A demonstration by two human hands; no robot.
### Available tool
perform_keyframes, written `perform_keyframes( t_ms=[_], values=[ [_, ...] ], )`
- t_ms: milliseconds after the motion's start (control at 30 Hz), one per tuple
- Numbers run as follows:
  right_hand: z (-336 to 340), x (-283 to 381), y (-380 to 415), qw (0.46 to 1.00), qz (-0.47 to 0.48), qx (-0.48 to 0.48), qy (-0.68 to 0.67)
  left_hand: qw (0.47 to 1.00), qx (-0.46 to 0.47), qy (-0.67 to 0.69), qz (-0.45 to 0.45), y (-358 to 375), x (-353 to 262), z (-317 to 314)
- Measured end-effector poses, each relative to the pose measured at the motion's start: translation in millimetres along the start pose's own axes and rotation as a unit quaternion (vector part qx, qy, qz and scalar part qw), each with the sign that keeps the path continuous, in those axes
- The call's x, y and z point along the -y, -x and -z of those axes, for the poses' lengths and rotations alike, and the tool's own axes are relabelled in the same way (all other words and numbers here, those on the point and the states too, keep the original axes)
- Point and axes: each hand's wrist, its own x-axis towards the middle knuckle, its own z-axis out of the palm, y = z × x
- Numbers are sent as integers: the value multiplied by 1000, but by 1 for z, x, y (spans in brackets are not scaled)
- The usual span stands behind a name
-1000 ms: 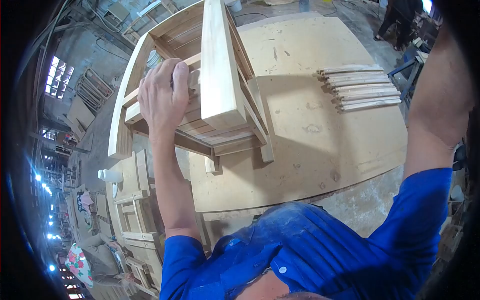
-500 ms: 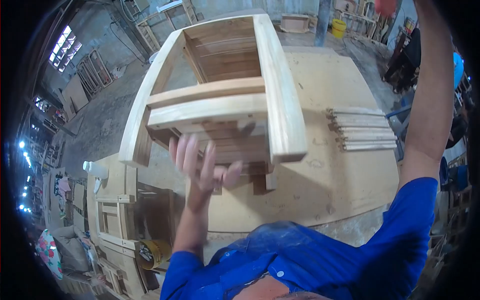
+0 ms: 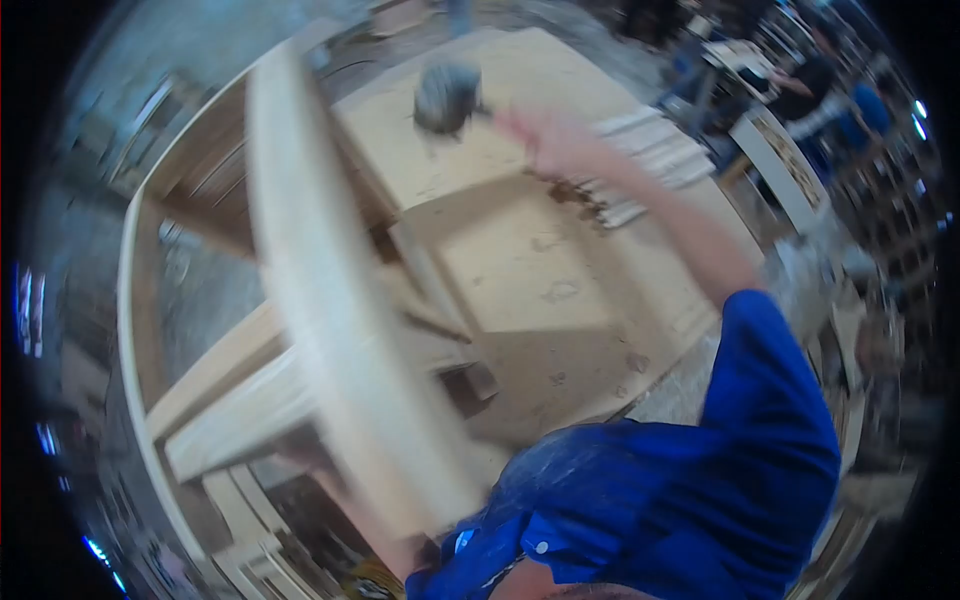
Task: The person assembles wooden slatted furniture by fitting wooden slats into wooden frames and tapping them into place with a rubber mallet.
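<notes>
Fingers of the right hand [image 3: 545, 138], in the head view, are clenched around the handle of a mallet [image 3: 447, 97], whose dark head is over the tabletop [image 3: 560, 290]. Wooden chair [image 3: 330, 270] is at the left side, partly over this tabletop. Left hand [image 3: 308, 462] is blurred and mostly hidden behind the chair; I cannot tell its fingers. Wooden sticks [image 3: 655, 150] lie side by side near the right forearm.

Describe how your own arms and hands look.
Short, bright blue sleeves leave both forearms bare. The right hand is blurred but shows no glove; the left hand is mostly hidden, its fingers unclear.
</notes>
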Motion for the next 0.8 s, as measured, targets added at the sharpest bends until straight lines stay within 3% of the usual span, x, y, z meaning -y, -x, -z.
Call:
perform_keyframes(
  t_ms=[33, 100, 133, 167, 200, 233, 300, 367, 467, 533, 633, 667, 767, 800],
  values=[
    [-28, 9, 59, 989, -105, 77, -69, 1000, -8, -10, -9, -6, -1, -19],
    [-78, 34, 162, 911, -306, 229, -157, 998, -33, -48, -33, -19, -7, -51],
    [-86, 55, 194, 951, -234, 106, -172, 996, -42, -66, -47, -29, -8, -78],
    [-82, 71, 225, 881, -375, 228, -176, 994, -47, -81, -62, -36, -9, -103],
    [-80, 83, 252, 893, -354, 184, -206, 992, -46, -92, -74, -44, -11, -128],
    [-97, 89, 277, 882, -376, 230, -166, 990, -43, -103, -89, -52, -11, -156],
    [-113, 107, 317, 939, -310, 121, -87, 986, -23, -122, -108, -66, -3, -217],
    [-111, 109, 315, 953, -293, 83, 0, 983, 12, -147, -109, -54, -5, -287],
    [-109, 99, 304, 962, -271, 20, 13, 984, 66, -82, -143, -91, 36, -367],
    [-106, 95, 307, 957, -288, 42, 4, 971, 162, -137, -113, -131, 63, -410],
    [-117, 91, 310, 956, -287, 56, 37, 896, 338, -282, -66, -163, 68, -441],
    [-116, 93, 309, 955, -289, 53, 48, 892, 329, -293, -101, -164, 63, -443],
    [-98, 94, 301, 940, -312, 138, 5, 917, 125, -207, -316, -96, 7, -400],
    [-109, 93, 307, 950, -293, 100, 34, 907, 75, -148, -387, -64, -29, -386]
  ],
)
